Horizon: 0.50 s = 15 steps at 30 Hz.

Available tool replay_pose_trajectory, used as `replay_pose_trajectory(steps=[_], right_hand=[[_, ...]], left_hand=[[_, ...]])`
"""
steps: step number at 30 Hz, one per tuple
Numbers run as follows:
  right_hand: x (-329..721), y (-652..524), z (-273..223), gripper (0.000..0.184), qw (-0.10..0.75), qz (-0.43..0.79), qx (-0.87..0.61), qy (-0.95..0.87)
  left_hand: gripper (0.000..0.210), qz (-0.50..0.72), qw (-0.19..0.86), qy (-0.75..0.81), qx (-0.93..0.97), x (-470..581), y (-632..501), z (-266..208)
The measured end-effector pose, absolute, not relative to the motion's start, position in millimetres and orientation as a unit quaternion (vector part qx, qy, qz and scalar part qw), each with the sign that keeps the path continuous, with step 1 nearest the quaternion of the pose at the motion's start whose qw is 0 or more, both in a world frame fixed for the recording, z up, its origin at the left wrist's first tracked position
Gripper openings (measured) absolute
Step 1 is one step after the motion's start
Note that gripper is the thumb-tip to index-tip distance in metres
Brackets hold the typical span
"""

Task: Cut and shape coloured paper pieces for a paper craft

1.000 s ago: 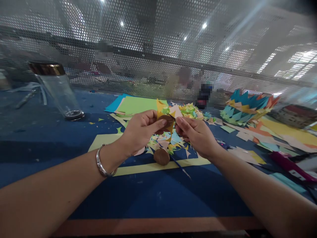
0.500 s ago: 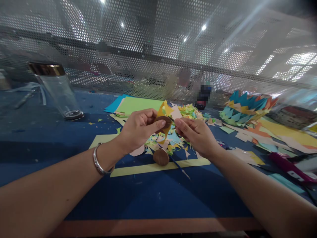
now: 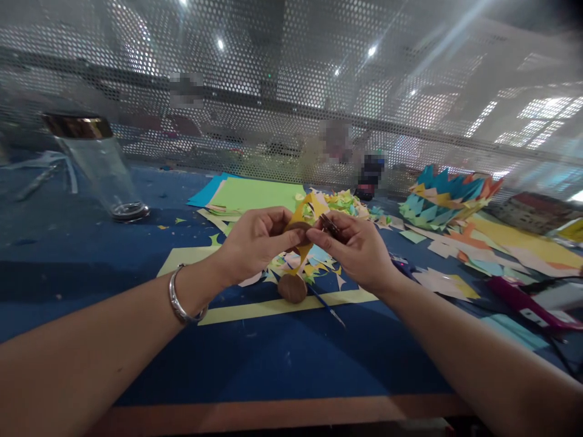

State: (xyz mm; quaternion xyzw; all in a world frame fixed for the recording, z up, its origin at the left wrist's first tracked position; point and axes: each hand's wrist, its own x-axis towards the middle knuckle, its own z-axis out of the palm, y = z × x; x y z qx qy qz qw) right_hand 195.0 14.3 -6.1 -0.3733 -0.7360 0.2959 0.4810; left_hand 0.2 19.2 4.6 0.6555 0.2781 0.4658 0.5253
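Observation:
My left hand (image 3: 255, 246) pinches a yellow paper piece (image 3: 314, 209) with cut-out gaps, together with a round brown disc (image 3: 298, 226). Closed around a small dark tool (image 3: 330, 227) is my right hand (image 3: 357, 249); fingers hide most of the tool, so its kind is unclear. The right thumb and fingertips meet the edge of the disc and paper. Below the hands, a second brown disc (image 3: 292, 288) lies against a pale yellow paper strip (image 3: 246, 312). Beside it rests a thin blue paintbrush-like stick (image 3: 327, 304).
Paper scraps (image 3: 348, 203) spread behind the hands, near stacked green sheets (image 3: 259, 193). A glass bottle (image 3: 102, 167) stands left. On the right are a zigzag paper crown (image 3: 449, 197), coloured offcuts and a magenta object (image 3: 519, 303). A perforated metal screen (image 3: 282, 79) rises behind.
My right hand has moved in to touch the disc and yellow paper. The dark tool has turned back among its fingers, away from the paper. The view has shifted slightly.

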Motion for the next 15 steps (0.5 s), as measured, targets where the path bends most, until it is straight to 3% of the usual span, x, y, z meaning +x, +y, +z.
replay_pose_trajectory(steps=[7,15], right_hand=[[201.1,15.2,-3.5,0.049,0.454,0.288,-0.395,-0.745],[202.4,13.9,-1.9,0.050,0.410,0.249,-0.395,-0.783]], left_hand=[[0.016,0.477,0.489,0.295,0.668,-3.9,24.6,6.8],[0.013,0.460,0.483,0.275,0.692,-7.0,23.4,6.6]])
